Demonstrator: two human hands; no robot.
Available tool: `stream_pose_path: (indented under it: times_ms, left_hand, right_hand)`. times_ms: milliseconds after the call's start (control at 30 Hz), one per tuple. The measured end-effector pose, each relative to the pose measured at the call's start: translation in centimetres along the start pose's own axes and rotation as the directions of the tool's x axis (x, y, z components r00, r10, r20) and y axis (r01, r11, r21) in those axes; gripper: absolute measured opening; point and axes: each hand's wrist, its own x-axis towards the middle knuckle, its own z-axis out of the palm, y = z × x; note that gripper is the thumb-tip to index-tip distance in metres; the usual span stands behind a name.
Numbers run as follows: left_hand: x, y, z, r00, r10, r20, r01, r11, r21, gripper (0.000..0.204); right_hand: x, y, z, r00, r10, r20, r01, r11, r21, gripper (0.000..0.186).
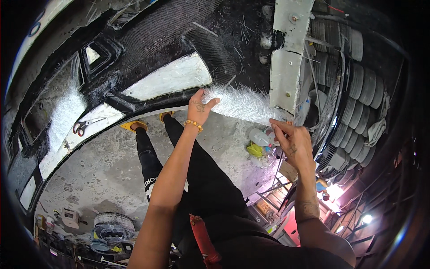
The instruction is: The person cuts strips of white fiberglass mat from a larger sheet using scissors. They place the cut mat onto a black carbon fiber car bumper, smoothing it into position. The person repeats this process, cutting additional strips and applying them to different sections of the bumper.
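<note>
A strip of white, fuzzy-edged fibreglass mat (239, 103) spans both my hands, over the edge of a large black moulded panel (152, 47). My left hand (198, 108) is closed on the mat's left end, thumb on top and fingers mostly tucked behind it. At the mat's right end, my right hand (293, 141) pinches its lower corner between thumb and fingers, beside a pale flat bar (283, 74). Black-handled scissors with red in the grips (85, 126) rest on a white panel section (101, 117) to the left. Another piece of fibreglass mat (67, 110) lies beyond them.
Loose fibres are scattered over the black panel. Right of it are stacks of grey ridged pieces (363, 85). A translucent jug (258, 136) and a yellow-green bag (255, 150) stand on the concrete floor (112, 170). A round tub (114, 226) sits at lower left.
</note>
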Motion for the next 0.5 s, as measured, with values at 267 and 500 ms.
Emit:
stream_pose_path:
  times_ms: [267,500]
  left_hand:
    - [0.3,-0.8,0.0,0.995,0.079,-0.054,-0.075,0.994,0.081,0.063]
    - [0.5,-0.5,0.2,0.998,0.045,0.035,-0.046,0.998,0.034,0.057]
  right_hand:
    - [-6.3,0.0,5.6,0.945,0.312,-0.101,-0.205,0.803,0.560,0.028]
    - [2.5,-1.7,17.6,0.897,0.439,0.059,-0.208,0.299,0.931,0.045]
